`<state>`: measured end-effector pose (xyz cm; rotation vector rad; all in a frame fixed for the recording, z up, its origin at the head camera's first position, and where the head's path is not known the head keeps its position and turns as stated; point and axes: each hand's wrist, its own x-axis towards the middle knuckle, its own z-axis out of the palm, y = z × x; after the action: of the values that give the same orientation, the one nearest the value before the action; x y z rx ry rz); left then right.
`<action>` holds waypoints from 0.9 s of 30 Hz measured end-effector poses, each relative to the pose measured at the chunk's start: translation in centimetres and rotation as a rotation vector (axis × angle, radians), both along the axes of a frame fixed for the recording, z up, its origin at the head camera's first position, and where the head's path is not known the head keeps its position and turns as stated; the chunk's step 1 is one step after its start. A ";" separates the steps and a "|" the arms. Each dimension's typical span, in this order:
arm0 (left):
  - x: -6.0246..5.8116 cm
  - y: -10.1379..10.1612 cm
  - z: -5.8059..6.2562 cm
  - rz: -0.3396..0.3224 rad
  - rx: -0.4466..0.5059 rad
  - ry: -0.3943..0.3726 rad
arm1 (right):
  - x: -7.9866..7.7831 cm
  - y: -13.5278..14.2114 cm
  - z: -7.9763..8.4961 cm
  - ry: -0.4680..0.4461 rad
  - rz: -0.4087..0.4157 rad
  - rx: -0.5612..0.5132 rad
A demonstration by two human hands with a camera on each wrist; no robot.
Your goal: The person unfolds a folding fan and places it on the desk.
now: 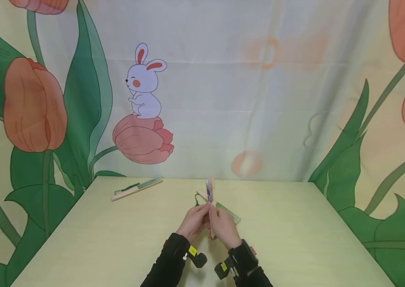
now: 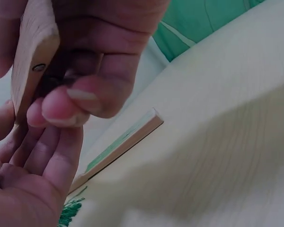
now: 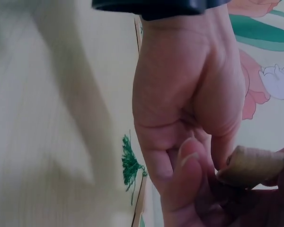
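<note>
Near the middle of the table, my left hand (image 1: 192, 222) and right hand (image 1: 224, 226) meet around a folding fan (image 1: 210, 191). It stands roughly upright, its folded, dark-printed pleats rising above the fingertips. Both hands pinch it between thumb and fingers. A metal rivet shows on its wooden end (image 2: 37, 59) in the left wrist view, and the wood (image 3: 255, 166) also shows between the fingers in the right wrist view. Partly behind the hands, a second folded fan (image 1: 229, 212) with a green face lies on the table; its green tassel (image 3: 129, 163) spreads beside it.
Another closed fan (image 1: 137, 189) with a green tassel cord lies at the table's back left, slanting up to the right. The pale table (image 1: 281, 239) ends at the back against a hanging cloth (image 1: 202, 99) printed with tulips and a rabbit.
</note>
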<state>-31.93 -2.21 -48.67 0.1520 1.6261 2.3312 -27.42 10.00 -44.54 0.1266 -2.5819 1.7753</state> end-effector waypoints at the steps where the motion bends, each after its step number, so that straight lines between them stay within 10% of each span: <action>1: -0.1 0.1 -0.2 0.009 0.007 -0.012 | -0.2 0.0 -0.1 -0.002 -0.005 0.008; 27: -1.6 0.2 -1.5 0.069 0.069 -0.108 | -2.5 -0.1 -1.7 -0.053 -0.094 -0.028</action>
<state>-33.55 -2.04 -50.17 -0.0151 1.5229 2.4034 -29.90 9.86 -46.23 -0.0426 -2.5506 1.8055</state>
